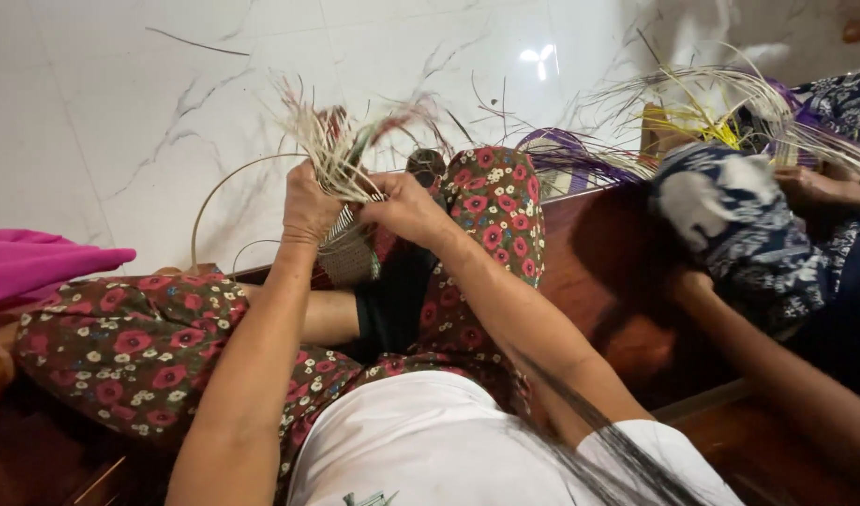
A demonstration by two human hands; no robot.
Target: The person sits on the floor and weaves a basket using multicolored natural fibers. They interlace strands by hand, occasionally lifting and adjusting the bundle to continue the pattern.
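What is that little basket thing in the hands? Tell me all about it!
The small woven basket looks unfinished, made of thin pale straw-like strips with darker ones mixed in. Its woven body is tight and rounded, and loose strip ends fan upward from the top. The left hand and right hand grip it on either side, above the flowered knee.

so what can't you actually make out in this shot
- Head view: loose strand tips above the left hand are motion-blurred.
- Woven basket: most of its body is hidden behind both hands; right hand covers the rim.
- Neighbour's weaving: partly cut by the right edge.
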